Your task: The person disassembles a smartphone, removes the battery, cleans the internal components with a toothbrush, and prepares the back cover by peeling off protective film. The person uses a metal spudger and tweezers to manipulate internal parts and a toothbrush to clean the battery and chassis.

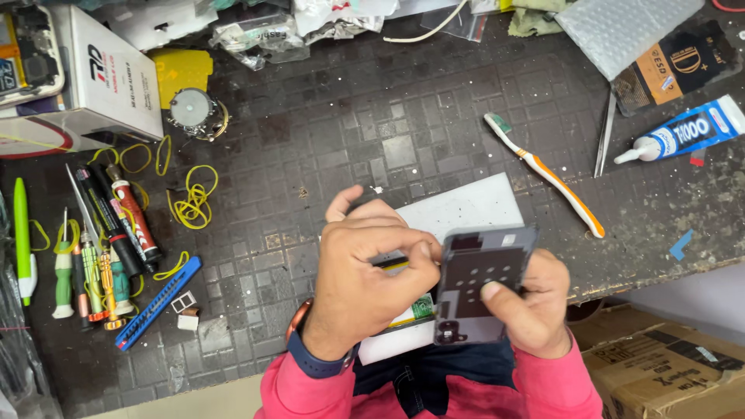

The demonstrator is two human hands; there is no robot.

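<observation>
It was a small repair workshop, probably for phones: a scuffed dark bench mat point(365, 116) carried screwdrivers point(93, 264), tweezers point(605, 136), a glue tube point(687, 133), a toothbrush point(543, 172), yellow rubber bands point(192, 198) and boxes point(101, 74).

Dark tiled workbench point(372, 116) bears toothbrush point(545, 174), glue tube point(687, 136), screwdrivers point(101, 248), rubber bands point(192, 198).

Even, fairly bright light falls from above on the dark grid-patterned work mat point(372, 116), and shadows stay soft and short. The white box point(109, 74) and bubble wrap point(621, 27) at the top look glary and slightly washed out. Focus is sharp centrally; the edges bend slightly.
</observation>
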